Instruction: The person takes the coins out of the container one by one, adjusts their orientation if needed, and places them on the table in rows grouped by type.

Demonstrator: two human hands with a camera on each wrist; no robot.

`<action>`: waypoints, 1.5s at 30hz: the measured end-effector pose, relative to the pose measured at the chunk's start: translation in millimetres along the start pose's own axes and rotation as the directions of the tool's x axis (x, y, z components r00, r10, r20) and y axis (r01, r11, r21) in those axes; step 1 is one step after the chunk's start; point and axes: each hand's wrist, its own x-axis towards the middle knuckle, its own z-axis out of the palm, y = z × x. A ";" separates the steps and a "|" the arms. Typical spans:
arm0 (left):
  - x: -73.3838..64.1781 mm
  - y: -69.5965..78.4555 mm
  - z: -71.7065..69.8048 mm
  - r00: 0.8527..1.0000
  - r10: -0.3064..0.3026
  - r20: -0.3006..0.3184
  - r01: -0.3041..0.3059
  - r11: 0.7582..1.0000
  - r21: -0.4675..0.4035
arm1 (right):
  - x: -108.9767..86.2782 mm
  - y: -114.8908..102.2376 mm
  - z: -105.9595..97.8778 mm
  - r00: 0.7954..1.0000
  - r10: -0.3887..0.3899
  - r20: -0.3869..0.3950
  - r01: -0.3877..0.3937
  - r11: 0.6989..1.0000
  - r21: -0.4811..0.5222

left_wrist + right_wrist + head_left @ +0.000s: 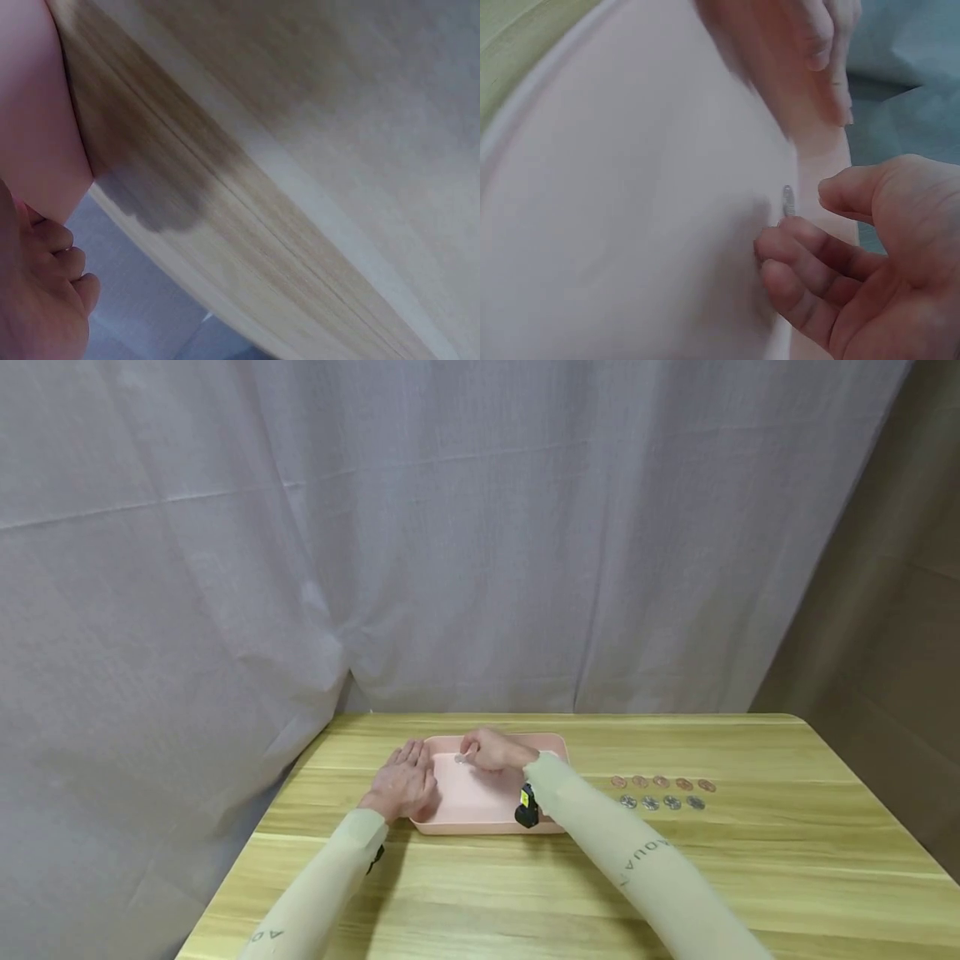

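A pink tray lies on the wooden table. My left hand rests against its left side with fingers extended; in the left wrist view, the same hand lies beside the tray's outer wall. My right hand reaches over the tray near its far left corner. A small silver coin shows just past the right index fingertip, near the tray wall. The right hand's thumb stands apart from its bent fingers. Whether a fingertip touches the coin, I cannot tell.
Right of the tray, several copper-coloured coins form a row on the table. A row of several silver coins lies in front of them. A grey curtain hangs behind the table's far edge.
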 end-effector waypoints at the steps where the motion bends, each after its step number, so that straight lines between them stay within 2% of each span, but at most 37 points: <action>1: -0.1 0.1 -0.2 1.000 0.001 0.004 -0.001 1.000 0.001 | -0.4 0.8 1.3 1.000 0.003 0.009 -0.003 1.000 0.011; 6: -0.2 0.1 -2.1 1.000 0.007 0.007 -0.007 1.000 0.016 | -2.1 4.0 4.3 0.998 0.027 0.062 -0.030 0.998 0.047; 11: -1.2 -0.4 -3.3 1.000 0.004 0.008 -0.004 1.000 0.010 | 0.3 3.9 6.7 0.993 0.082 0.086 -0.082 0.997 -0.001; 15: -3.2 -1.1 -1.8 1.000 0.004 0.012 -0.004 1.000 0.015 | 3.5 2.9 11.5 0.991 0.095 0.096 -0.089 0.994 -0.056; 20: -5.6 -0.1 -0.9 1.000 0.012 0.014 -0.013 1.000 0.016 | 4.3 4.7 16.4 0.995 0.079 0.060 -0.072 0.992 -0.105; 28: -4.2 0.8 -3.3 1.000 0.004 -0.005 -0.004 1.000 0.023 | 2.3 5.9 15.4 0.999 0.030 0.012 -0.029 0.998 -0.062; 35: -3.3 6.7 3.0 0.999 0.034 0.015 -0.034 0.999 0.012 | -4.2 14.2 20.1 0.999 0.016 -0.034 -0.021 0.988 -0.155; 39: -1.7 6.2 0.3 1.000 0.013 -0.018 -0.012 1.000 0.028 | -3.3 13.1 19.1 0.998 0.001 -0.063 -0.011 0.988 -0.155; 45: -5.4 0.1 -2.6 1.000 -0.002 -0.007 0.002 1.000 0.017 | -2.1 6.7 21.3 0.997 -0.035 -0.068 0.022 0.984 -0.178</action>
